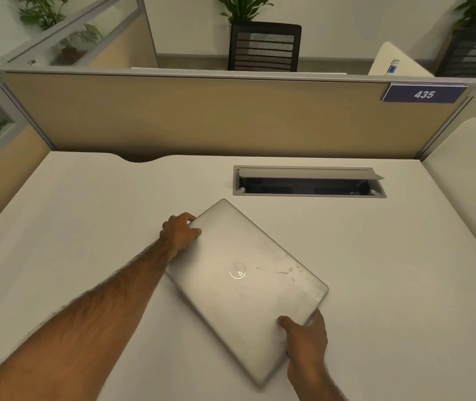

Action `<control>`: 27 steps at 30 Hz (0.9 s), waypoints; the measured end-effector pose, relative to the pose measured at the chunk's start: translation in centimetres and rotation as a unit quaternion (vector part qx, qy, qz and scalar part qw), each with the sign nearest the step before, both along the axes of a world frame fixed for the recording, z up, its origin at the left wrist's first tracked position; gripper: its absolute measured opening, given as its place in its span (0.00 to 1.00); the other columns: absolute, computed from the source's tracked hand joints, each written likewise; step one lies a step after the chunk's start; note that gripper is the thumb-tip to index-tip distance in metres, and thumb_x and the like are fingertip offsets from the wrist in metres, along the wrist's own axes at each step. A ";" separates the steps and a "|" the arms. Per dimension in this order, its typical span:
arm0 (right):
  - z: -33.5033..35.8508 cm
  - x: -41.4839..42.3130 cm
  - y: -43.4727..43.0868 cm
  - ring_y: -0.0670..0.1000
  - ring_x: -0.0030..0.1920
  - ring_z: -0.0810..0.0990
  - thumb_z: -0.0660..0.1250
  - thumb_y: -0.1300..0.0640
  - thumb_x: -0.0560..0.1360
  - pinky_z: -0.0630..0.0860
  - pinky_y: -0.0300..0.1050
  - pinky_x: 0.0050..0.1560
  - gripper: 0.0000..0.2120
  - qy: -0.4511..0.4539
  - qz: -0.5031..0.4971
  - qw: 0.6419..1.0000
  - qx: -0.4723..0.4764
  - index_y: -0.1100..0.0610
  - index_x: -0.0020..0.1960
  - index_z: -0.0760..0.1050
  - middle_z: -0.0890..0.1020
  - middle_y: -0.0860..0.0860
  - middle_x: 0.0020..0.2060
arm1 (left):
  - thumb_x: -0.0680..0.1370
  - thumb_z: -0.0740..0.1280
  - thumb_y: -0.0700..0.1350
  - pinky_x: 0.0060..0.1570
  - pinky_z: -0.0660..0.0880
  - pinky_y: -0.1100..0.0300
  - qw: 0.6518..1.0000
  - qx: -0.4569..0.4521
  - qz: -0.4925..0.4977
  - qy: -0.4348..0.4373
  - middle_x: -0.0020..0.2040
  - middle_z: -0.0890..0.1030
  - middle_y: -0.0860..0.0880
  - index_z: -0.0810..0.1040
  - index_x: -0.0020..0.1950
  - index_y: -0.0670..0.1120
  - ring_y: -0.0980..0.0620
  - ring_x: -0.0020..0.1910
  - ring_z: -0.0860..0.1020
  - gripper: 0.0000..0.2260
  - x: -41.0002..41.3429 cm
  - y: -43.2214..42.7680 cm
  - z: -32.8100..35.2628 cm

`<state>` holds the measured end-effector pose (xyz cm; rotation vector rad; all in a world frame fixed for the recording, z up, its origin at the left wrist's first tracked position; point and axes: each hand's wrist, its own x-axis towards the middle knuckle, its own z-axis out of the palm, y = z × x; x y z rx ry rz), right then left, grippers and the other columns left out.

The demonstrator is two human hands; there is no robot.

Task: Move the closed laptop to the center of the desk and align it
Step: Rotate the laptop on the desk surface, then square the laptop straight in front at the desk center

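Risk is a slip: left hand (180,233) and right hand (306,332) clamp opposite edges of the closed silver metal laptop (245,285), lying skewed mid-desk (404,285), nearer its front edge.

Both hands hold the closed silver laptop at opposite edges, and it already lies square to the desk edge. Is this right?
Not quite. In the head view the left hand and right hand do hold the closed silver laptop at opposite edges, but it lies diagonally, not square to the desk edge.
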<state>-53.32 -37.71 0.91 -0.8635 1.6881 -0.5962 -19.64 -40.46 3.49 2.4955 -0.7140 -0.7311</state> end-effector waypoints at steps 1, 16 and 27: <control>0.2 0.0 -0.4 0.61 0.52 0.83 0.74 0.56 0.60 0.83 0.66 0.53 0.23 -0.002 0.002 1.000 -0.008 0.44 0.53 0.76 0.82 0.51 0.50 | 0.74 0.70 0.50 0.64 0.70 0.51 1.000 -0.006 0.004 -0.002 0.64 0.76 0.43 0.77 0.64 0.52 0.41 0.66 0.70 0.18 0.1 0.3 0.0; 1.6 -0.1 -8.6 0.61 0.55 0.84 0.70 0.34 0.59 0.82 0.61 0.59 0.44 0.063 0.124 0.986 -0.087 0.46 0.73 0.72 0.81 0.57 0.59 | 0.73 0.72 0.52 0.53 0.77 0.49 0.984 -0.111 0.134 0.035 0.58 0.78 0.43 0.75 0.61 0.51 0.40 0.57 0.77 0.18 -2.0 7.3 -1.9; 2.0 1.2 -12.5 0.61 0.59 0.82 0.69 0.29 0.61 0.80 0.61 0.61 0.44 0.100 0.208 0.965 -0.127 0.46 0.73 0.73 0.81 0.54 0.61 | 0.72 0.72 0.51 0.55 0.78 0.44 0.970 -0.135 0.195 0.049 0.56 0.77 0.43 0.72 0.55 0.54 0.39 0.56 0.77 0.15 -4.7 10.2 -3.1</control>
